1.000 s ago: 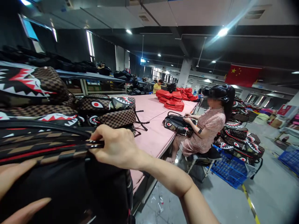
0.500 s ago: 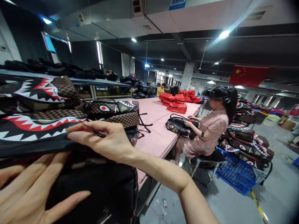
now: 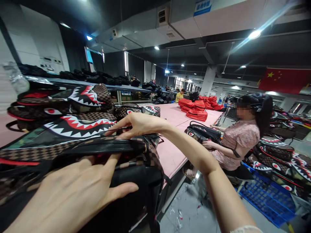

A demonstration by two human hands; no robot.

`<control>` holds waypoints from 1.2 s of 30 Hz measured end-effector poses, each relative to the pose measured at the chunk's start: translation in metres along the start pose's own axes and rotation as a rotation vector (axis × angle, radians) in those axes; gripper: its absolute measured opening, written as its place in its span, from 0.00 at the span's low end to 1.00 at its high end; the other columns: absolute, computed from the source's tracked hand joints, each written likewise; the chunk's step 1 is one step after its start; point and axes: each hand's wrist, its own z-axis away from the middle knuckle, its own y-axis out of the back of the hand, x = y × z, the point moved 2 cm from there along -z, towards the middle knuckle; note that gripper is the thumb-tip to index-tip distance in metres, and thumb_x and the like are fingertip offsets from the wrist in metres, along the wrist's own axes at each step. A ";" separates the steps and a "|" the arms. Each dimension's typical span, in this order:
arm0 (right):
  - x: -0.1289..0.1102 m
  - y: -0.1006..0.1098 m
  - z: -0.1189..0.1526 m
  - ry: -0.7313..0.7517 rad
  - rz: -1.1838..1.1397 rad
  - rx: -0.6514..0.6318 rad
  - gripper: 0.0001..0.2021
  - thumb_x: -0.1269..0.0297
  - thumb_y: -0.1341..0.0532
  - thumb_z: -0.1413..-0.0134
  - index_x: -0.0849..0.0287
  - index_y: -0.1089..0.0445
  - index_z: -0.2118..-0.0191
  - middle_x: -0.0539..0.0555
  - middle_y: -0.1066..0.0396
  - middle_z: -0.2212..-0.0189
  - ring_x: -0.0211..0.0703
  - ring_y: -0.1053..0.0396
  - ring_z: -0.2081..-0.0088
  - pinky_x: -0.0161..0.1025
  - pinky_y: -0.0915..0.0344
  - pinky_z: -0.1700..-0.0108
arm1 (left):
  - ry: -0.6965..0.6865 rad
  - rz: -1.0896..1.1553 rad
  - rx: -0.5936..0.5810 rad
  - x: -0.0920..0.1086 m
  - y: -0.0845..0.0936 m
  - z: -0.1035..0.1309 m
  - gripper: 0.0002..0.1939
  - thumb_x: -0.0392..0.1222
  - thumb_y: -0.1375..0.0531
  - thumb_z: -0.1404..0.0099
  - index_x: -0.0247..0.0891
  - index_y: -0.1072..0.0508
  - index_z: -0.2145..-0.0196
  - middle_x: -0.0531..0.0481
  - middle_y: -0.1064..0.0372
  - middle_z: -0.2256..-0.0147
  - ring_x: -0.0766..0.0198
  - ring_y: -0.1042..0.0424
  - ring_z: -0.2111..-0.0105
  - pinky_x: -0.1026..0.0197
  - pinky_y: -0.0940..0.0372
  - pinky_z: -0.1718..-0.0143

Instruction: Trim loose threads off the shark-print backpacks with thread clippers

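Observation:
A black and brown checkered backpack lies right in front of me, its black handle near the top edge. My left hand rests on the bag with its thumb stretched out and its fingertips tucked under the handle. Above the handle, my right hand is closed in a pinch, with a thin dark thing between the fingers that I cannot make out. Just beyond lies a shark-mouth patterned bag, with more patterned bags stacked behind it.
On the pink table lie red bags farther back. To the right a seated person handles a black bag. A blue crate stands below piled shark-pattern bags. Dark bags cover a back table.
The view has swung to the left, showing more of the bag stack. The handle now shows clearly, with my left fingertips under it. My right hand remains in a pinch above the bag.

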 end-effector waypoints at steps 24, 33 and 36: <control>0.043 -0.049 -0.009 -0.128 -0.128 0.198 0.21 0.50 0.44 0.48 0.63 0.35 0.81 0.46 0.42 0.85 0.32 0.46 0.79 0.31 0.50 0.76 | -0.490 -0.425 0.405 0.014 -0.007 0.044 0.30 0.57 0.39 0.43 0.28 0.31 0.52 0.41 0.29 0.61 0.53 0.33 0.63 0.53 0.37 0.59; 0.040 -0.056 -0.009 -0.415 -0.570 0.154 0.22 0.46 0.34 0.65 0.61 0.38 0.81 0.45 0.41 0.86 0.30 0.47 0.83 0.31 0.51 0.80 | -0.049 0.347 0.395 -0.049 0.052 -0.023 0.17 0.49 0.50 0.36 0.37 0.27 0.65 0.48 0.28 0.64 0.61 0.31 0.64 0.61 0.36 0.63; 0.039 -0.056 -0.006 -0.421 -0.620 0.150 0.21 0.48 0.33 0.67 0.61 0.37 0.81 0.45 0.40 0.87 0.30 0.46 0.83 0.31 0.51 0.80 | 0.027 0.466 -0.048 -0.065 0.055 -0.065 0.21 0.58 0.46 0.43 0.35 0.31 0.74 0.53 0.36 0.76 0.66 0.39 0.76 0.66 0.45 0.77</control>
